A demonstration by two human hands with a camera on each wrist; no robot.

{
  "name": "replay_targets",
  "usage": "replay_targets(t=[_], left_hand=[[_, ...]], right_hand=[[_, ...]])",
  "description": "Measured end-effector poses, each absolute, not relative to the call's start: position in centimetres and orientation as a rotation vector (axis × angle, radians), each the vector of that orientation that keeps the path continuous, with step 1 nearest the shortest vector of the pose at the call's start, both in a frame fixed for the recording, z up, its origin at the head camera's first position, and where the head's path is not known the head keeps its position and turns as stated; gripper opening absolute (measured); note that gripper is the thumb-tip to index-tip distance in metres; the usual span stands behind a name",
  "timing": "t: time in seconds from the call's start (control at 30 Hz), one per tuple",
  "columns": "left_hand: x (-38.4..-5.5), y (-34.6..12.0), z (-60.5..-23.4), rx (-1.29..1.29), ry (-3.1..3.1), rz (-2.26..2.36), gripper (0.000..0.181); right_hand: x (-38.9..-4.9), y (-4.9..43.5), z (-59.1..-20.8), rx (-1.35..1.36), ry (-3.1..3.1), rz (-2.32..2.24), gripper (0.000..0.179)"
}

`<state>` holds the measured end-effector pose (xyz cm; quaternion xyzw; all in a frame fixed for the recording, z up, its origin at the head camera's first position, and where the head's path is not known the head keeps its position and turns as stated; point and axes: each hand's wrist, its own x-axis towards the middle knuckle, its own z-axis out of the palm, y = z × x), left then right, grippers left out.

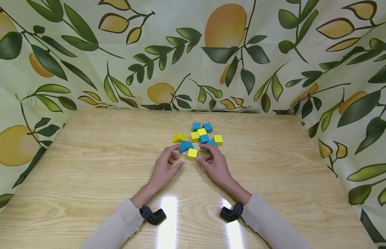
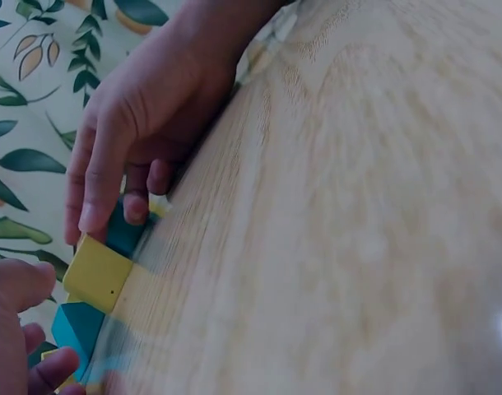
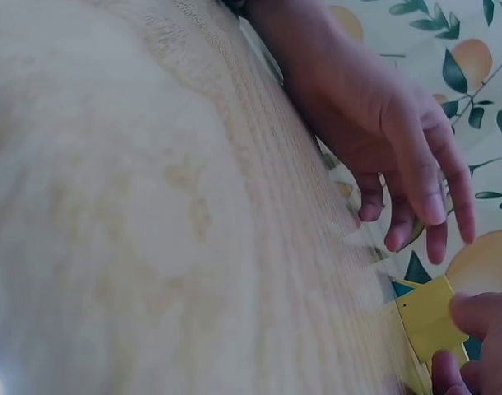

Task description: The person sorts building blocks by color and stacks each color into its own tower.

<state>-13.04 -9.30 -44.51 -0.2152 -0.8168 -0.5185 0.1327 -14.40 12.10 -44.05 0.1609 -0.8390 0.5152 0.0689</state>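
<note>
A yellow cube (image 1: pixel 192 154) stands nearest on the table, between my two hands. My right hand (image 1: pixel 215 166) is at its right side, thumb tip at the cube's edge and index finger stretched past it; in the right wrist view the thumb (image 3: pixel 480 313) overlaps the yellow cube (image 3: pixel 428 317). My left hand (image 1: pixel 163 169) curves loosely on the other side, holding nothing, its index fingertip beside a blue wedge-shaped block (image 1: pixel 186 147). The left thumb is apart from the yellow cube. Part of another blue block (image 1: pixel 212 142) is hidden by the right hand.
Behind the hands lie a yellow triangular block (image 1: pixel 179 137), a yellow cube (image 1: pixel 195 137), a blue cube (image 1: pixel 204 139) and several other blocks, grouped closely. A yellow cube (image 1: pixel 218 140) sits at the group's right. The wooden table (image 1: pixel 112 148) ends at a patterned cloth (image 1: pixel 180 72).
</note>
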Motion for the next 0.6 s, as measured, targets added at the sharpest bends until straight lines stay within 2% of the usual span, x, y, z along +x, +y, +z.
replay_targets(t=[0.6], left_hand=[[-13.38, -9.04, -44.4, -0.513, -2.508, -1.416, 0.038]], right_hand=[[-14.93, 11.11, -44.1, 0.456, -2.606, 1.358, 0.04]])
